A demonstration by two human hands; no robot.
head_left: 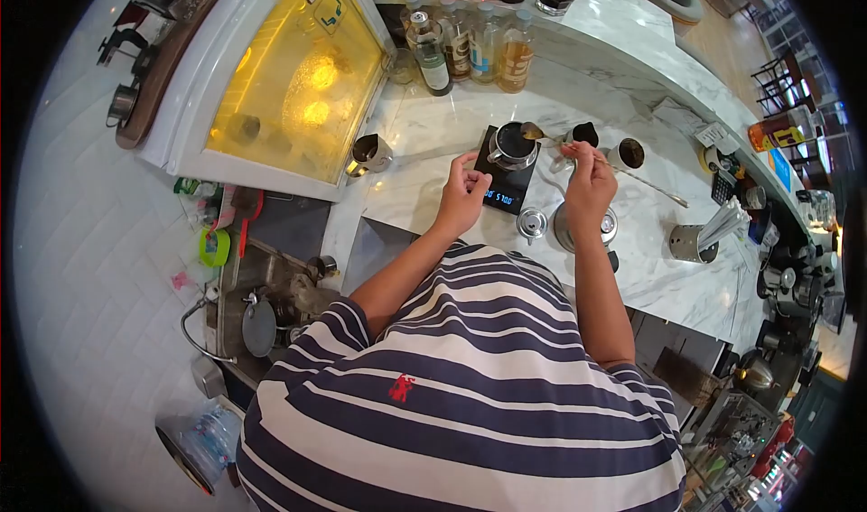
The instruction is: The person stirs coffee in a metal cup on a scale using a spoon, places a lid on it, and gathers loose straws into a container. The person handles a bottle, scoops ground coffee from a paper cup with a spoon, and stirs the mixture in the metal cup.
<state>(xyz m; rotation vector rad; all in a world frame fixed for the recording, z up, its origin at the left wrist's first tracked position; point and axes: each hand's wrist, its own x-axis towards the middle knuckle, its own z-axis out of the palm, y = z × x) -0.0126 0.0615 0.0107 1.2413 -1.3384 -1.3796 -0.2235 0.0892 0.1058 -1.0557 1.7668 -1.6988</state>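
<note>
My right hand (591, 187) pinches a long twisted-handled bar spoon (646, 181). The spoon's bowl is at the rim of a small silver vessel (513, 158) with dark contents. That vessel stands on a black digital scale (508, 187) with lit blue digits. My left hand (464, 194) is beside the scale's left edge, its fingers loosely bent and apart, holding nothing. Near the scale's lower right corner sits a small silver knobbed piece (532, 224). Below my right hand is a round metal pot (565, 229), partly hidden by the forearm. Behind that hand stands a dark-topped cup (584, 134).
A white cup with dark contents (629, 154) and a straw holder (692, 243) are to the right. Several bottles (470, 51) line the back. On the left are a metal pitcher (370, 155), a yellow-lit glass-front cabinet (298, 88) and a sink (257, 282).
</note>
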